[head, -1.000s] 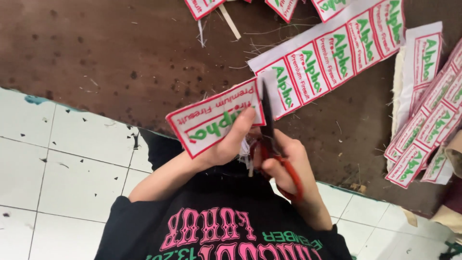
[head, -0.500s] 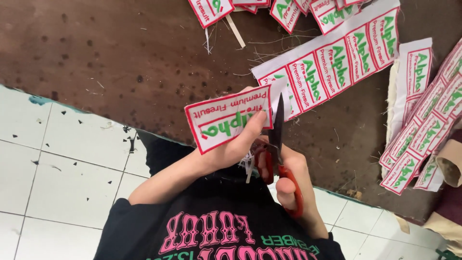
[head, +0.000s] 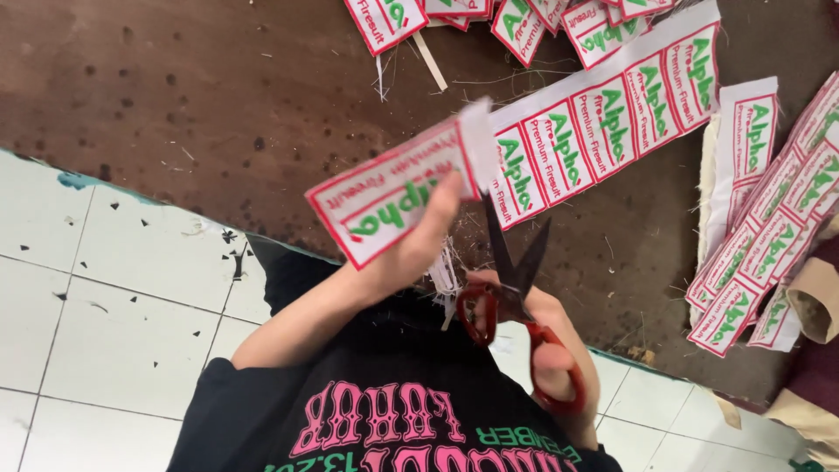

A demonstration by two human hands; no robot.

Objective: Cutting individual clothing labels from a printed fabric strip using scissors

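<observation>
**Scissors open at the label strip's near end**

From the head view, our left hand point(head: 411, 253) pinches the label strip point(head: 559, 144), whose long axis runs away toward the worktop's point(head: 175, 105) far right. Our right hand point(head: 546, 350) grips red-handled scissors point(head: 516, 288), blades parted just right of the left thumb. Cut labels point(head: 760, 236) pile along the right edge.

Dark brown table point(head: 175, 96) strewn with thread scraps; loose cut labels point(head: 524, 22) at its far edge; stacked label strips point(head: 769, 236) at right; white tiled floor point(head: 96, 332) below.
</observation>
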